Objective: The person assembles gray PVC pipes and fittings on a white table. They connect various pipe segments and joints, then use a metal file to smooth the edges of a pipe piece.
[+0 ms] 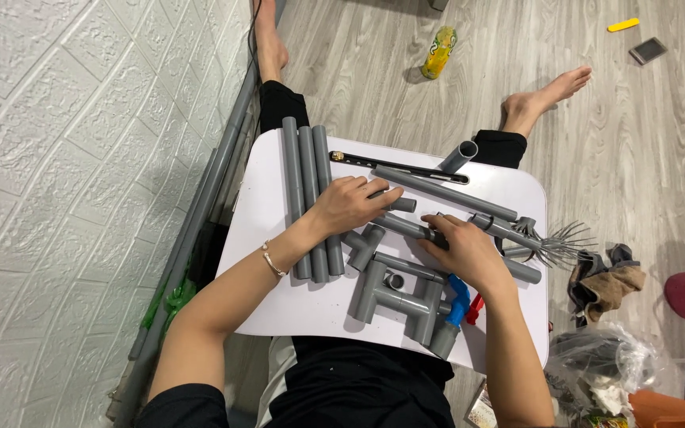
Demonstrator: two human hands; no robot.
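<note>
Head view: a person sits on the floor with a white lap table [267, 238] across the legs, looking down at grey pipe parts.
Wall side: long grey pipes [200, 230] lie on the floor along the white brick wall, just beside the table.
Three pipes [308, 198]: straight, grey, lying side by side on the left part of the table, touching each other.
Left hand [348, 204]: it rests palm down across the three pipes, fingers together and stretched toward the short piece [403, 204]; I cannot tell if it grips anything.
Tee fitting [365, 246]: loose, below the left hand, not joined to a pipe.
Joined frame [396, 301]: several fittings and short pipes already put together, at the near edge of the table.
Blue valve [458, 295]: at the right end of the frame, touching it.
Right hand [463, 252]: fingers closed around a thin pipe [407, 227] where it meets a fitting; this joint looks in work.
Long pipe [445, 194]: lies slanted above the right hand, free.
Black rule [398, 166]: at the far edge of the table.
Progress: as I judge, one small frame is made; most pipes and some fittings are not yet joined.
Floor right: can [439, 52], phone [648, 51], rags [608, 281] and plastic bag [596, 364].
</note>
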